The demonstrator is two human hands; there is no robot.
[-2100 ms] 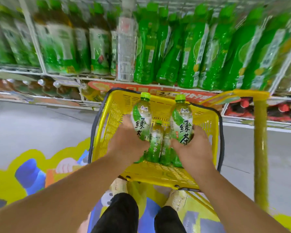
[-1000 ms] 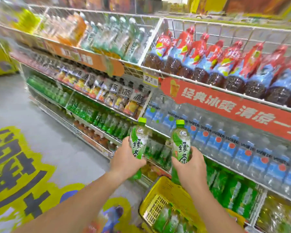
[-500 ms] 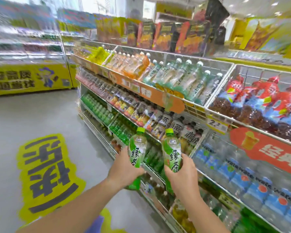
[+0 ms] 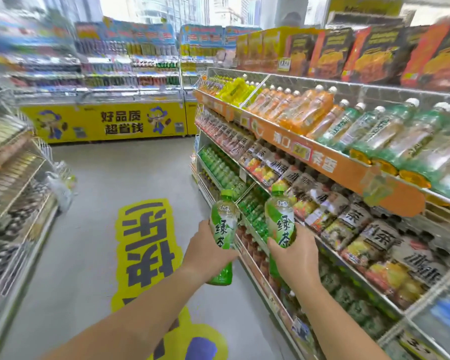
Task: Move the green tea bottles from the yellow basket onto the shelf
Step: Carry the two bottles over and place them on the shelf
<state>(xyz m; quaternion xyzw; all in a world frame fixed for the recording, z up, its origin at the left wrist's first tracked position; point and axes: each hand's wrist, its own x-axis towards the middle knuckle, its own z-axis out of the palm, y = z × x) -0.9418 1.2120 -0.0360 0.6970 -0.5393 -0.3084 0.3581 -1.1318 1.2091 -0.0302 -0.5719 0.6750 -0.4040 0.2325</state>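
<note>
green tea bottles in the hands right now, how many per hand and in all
Left hand: 1 green tea bottle
Right hand: 1 green tea bottle
Total: 2 green tea bottles held, both upright with green caps on, neither on the shelf yet.

Both green tea bottles (image 4: 280,224), one per hand, labelled 绿茶. Far ahead of hands, yellow freezer front (image 4: 109,123): 好品质 超省钱. Orange shelf strip (image 4: 322,157) up right: partly legible, 香.
</note>
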